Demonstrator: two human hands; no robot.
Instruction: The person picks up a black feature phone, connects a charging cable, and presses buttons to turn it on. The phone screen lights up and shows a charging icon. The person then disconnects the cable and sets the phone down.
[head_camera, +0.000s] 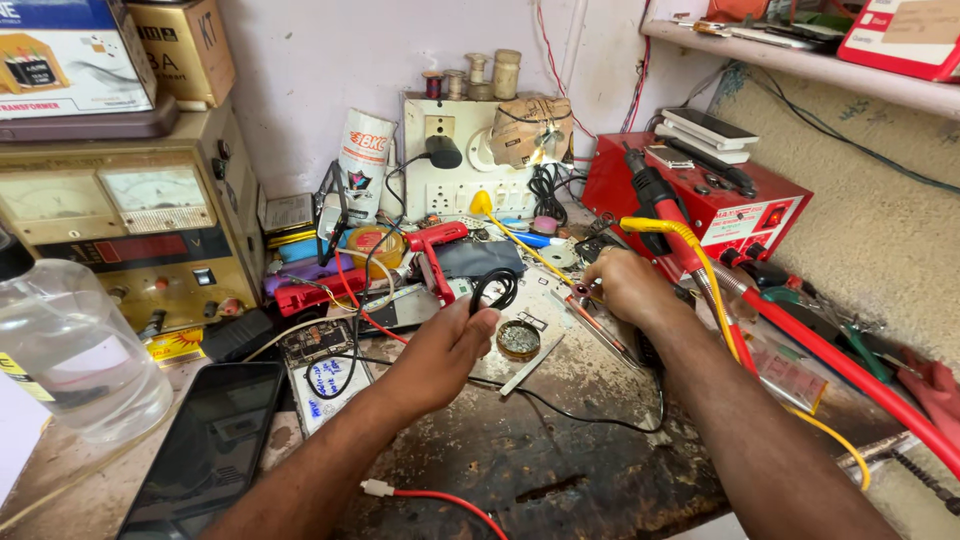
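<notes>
Hands meet near the middle of a crowded surface (560, 460). The left hand (445, 350) is closed, its thumb and fingers pinching a loop of black wire (493, 288) that stands up at its 1 o'clock; the wire's loose end trails across the surface toward 4 o'clock. The right hand (625, 285) is closed around a thin tool (600, 325) whose shaft lies flat and points toward 4 o'clock; what kind of tool it is cannot be told.

Between the two hands, just at 3 o'clock of the left one, sits a small round tin (518, 340), with a flat metal strip (530, 366) touching its lower edge. At 9 o'clock of the left hand lies an opened phone (320, 372), and at 8 o'clock a dark phone (210, 445) lies face up. A red glue gun (435, 255) rests at 12 o'clock, behind the wire.

A thick red hose (850, 375) and a yellow cable (700, 260) run past the right forearm at 3 o'clock. A red power unit (720, 200) stands at 1 o'clock of the right hand. A white socket board (450, 170) leans on the wall at 12 o'clock. A tan meter box (120, 235) stands at far 9 o'clock, and a clear bottle (70, 350) sits in front of it.
</notes>
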